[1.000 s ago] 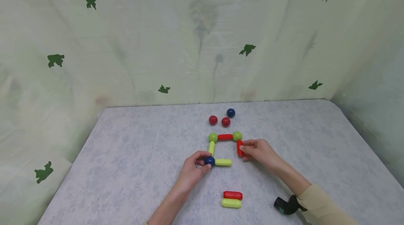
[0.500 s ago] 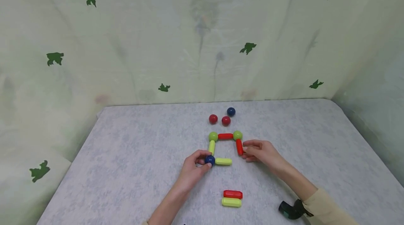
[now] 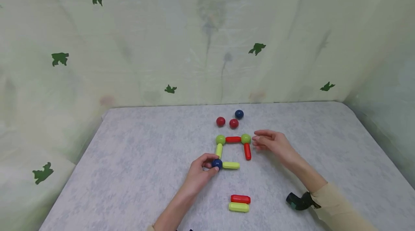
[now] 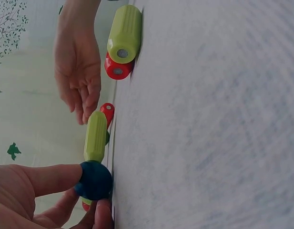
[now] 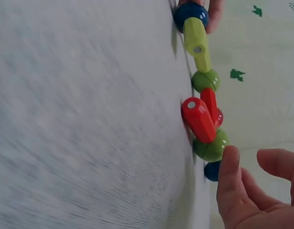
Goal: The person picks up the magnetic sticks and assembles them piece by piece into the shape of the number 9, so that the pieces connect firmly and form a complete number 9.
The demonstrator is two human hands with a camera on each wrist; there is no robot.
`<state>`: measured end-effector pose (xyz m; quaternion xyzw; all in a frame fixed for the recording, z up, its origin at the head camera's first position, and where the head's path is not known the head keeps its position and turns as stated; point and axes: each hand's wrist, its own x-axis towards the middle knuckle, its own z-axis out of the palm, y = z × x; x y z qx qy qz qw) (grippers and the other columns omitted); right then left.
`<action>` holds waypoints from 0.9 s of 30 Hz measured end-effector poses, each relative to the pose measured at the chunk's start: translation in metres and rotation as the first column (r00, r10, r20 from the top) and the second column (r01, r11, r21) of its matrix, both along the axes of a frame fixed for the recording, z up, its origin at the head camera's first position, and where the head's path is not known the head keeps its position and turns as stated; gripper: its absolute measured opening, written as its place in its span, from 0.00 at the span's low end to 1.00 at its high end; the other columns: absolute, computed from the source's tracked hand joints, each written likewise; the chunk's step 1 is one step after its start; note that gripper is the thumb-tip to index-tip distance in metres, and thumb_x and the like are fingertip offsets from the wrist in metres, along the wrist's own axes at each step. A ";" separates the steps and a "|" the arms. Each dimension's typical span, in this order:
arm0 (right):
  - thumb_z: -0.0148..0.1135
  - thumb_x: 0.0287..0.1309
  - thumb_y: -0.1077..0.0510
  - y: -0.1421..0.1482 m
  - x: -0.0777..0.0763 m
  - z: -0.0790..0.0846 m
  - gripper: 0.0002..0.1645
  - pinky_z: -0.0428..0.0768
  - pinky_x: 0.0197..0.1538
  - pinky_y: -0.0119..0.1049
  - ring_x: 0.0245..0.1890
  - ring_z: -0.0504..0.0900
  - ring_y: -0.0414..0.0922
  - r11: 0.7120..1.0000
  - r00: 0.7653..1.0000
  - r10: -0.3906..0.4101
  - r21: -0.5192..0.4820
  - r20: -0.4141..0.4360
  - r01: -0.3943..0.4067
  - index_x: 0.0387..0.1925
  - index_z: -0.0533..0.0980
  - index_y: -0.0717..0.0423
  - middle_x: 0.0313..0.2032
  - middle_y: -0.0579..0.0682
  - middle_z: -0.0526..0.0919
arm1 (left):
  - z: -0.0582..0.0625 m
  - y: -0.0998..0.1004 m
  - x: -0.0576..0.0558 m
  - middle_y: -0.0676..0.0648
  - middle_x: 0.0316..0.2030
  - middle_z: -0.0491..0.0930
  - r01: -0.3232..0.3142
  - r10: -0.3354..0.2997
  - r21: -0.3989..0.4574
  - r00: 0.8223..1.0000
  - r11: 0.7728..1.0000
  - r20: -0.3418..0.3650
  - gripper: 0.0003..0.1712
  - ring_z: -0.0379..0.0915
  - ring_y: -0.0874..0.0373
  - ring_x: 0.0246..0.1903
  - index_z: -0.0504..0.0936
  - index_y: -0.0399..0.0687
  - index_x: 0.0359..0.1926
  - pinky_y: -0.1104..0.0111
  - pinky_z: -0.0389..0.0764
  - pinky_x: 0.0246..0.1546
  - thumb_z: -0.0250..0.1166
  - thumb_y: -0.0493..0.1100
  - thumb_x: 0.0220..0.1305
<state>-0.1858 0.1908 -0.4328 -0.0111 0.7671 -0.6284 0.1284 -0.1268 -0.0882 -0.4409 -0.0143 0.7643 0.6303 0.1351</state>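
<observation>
My left hand [image 3: 200, 173] pinches a dark blue ball [image 3: 217, 164] between thumb and fingers. From that ball a yellow-green rod [image 3: 231, 165] points right, and another yellow-green rod [image 3: 219, 150] runs back to a green ball [image 3: 220, 139]. A red rod [image 3: 233, 139] links this to a second green ball [image 3: 246, 138], from which another red rod [image 3: 248, 151] comes forward. The free ends of that red rod and the right-pointing yellow-green rod stand apart, each with a silvery round tip in the right wrist view. My right hand [image 3: 273, 145], fingers extended and holding nothing, hovers just right of the second green ball.
Behind the joined pieces lie two red balls [image 3: 221, 121] and a loose blue ball [image 3: 239, 114]. Nearer me, a red rod [image 3: 240, 199] and a yellow-green rod [image 3: 239, 207] lie side by side. A black camera [image 3: 299, 201] is strapped at the right sleeve.
My right hand let go of the forward-running red rod and moved back and slightly right, beside the green ball. That rod stays joined to the ball. My left hand keeps hold of the blue ball.
</observation>
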 end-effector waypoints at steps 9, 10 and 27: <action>0.58 0.69 0.59 -0.001 -0.061 0.002 0.24 0.78 0.53 0.49 0.52 0.79 0.57 0.989 0.981 0.063 0.141 -0.185 -0.037 0.62 0.70 0.65 0.56 0.63 0.77 | -0.001 0.000 0.000 0.45 0.40 0.75 -0.005 0.005 -0.003 1.000 1.000 0.007 0.18 0.66 0.53 0.40 0.80 0.43 0.53 0.69 0.70 0.32 0.66 0.32 0.61; 0.58 0.69 0.60 -0.002 -0.068 0.001 0.23 0.78 0.53 0.50 0.52 0.79 0.57 0.983 0.973 0.082 0.180 -0.216 -0.043 0.61 0.71 0.65 0.56 0.63 0.78 | -0.001 0.000 -0.001 0.45 0.40 0.75 -0.004 0.004 -0.005 1.000 1.000 0.008 0.18 0.66 0.53 0.40 0.81 0.43 0.53 0.69 0.70 0.32 0.66 0.32 0.61; 0.59 0.65 0.66 -0.021 -0.125 -0.004 0.26 0.74 0.58 0.52 0.58 0.73 0.58 0.845 0.918 0.337 0.498 -0.211 -0.195 0.64 0.71 0.58 0.62 0.59 0.72 | 0.000 -0.001 -0.001 0.45 0.39 0.75 -0.001 0.001 -0.011 1.000 1.000 0.024 0.18 0.67 0.52 0.40 0.81 0.44 0.52 0.69 0.70 0.33 0.65 0.31 0.61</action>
